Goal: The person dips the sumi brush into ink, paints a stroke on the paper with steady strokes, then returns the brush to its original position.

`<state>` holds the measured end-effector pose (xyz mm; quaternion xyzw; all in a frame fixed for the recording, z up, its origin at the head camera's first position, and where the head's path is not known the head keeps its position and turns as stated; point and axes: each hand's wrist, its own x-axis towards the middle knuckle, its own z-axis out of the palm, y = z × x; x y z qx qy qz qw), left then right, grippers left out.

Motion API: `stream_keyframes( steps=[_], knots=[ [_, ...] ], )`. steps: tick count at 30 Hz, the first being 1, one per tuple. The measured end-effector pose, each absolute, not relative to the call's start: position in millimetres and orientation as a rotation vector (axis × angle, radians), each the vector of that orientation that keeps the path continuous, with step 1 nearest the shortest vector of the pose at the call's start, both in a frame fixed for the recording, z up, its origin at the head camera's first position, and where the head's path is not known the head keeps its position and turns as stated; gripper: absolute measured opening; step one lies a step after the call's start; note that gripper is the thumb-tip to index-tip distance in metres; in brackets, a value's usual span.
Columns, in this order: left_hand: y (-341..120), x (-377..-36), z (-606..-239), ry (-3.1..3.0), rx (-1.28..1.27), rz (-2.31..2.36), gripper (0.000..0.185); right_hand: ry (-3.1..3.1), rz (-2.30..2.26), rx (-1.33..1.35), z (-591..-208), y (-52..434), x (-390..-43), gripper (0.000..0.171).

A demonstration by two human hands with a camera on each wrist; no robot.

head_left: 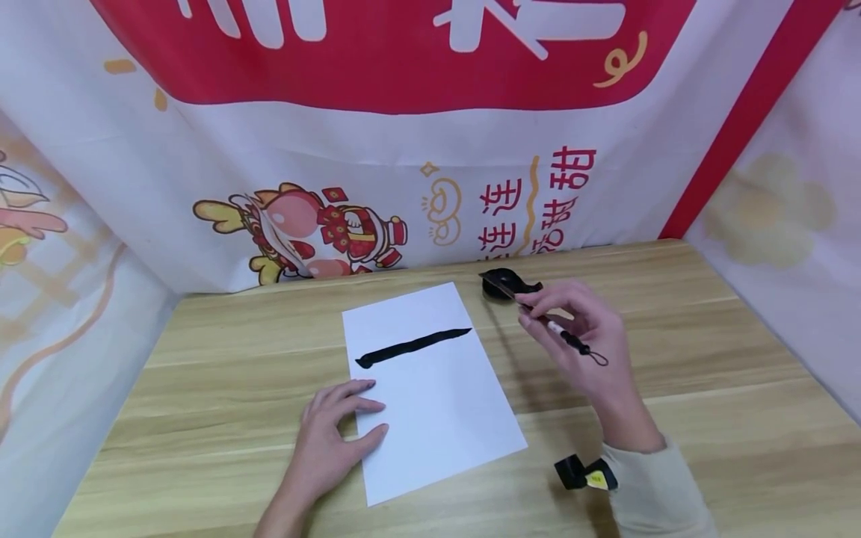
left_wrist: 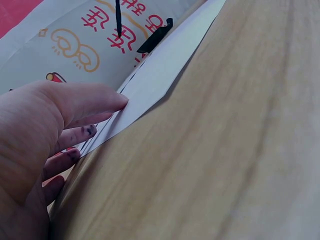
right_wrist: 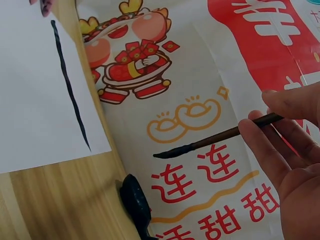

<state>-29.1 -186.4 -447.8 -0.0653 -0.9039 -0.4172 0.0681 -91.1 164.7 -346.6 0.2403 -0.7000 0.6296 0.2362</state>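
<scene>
My right hand point(head_left: 581, 336) pinches a brush point(right_wrist: 217, 137) by its dark handle, with thumb and fingertips. The brush's black, wet-looking tip points left, over the small black ink dish point(head_left: 501, 285) in the head view; in the right wrist view the tip hangs apart from the dish. A white paper sheet point(head_left: 437, 403) lies slanted on the table, bearing one long black stroke point(head_left: 413, 345) across its upper part. My left hand point(head_left: 336, 437) rests on the sheet's left edge, fingers spread and relaxed. Dark smudges mark some left fingers point(left_wrist: 89, 131).
The wooden table point(head_left: 222, 388) ends at a white and red printed cloth point(head_left: 377, 142) behind it, with more cloth at both sides. A black strap device with a yellow label point(head_left: 595, 478) sits at my right wrist. A loop hangs from the brush's end.
</scene>
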Motion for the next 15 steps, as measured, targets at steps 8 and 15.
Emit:
stream_keyframes(
  steps=[8,15],
  knots=[
    [-185.8,-30.1,-445.0,-2.734,-0.188,-1.258,0.026,-1.932,1.676,0.642,-351.1,166.2,-85.6,0.016],
    [-186.2,-29.9,-447.0,-2.727,-0.189,-1.257,0.025,-2.072,1.682,0.632,-349.4,173.6,-81.8,0.022]
  ],
)
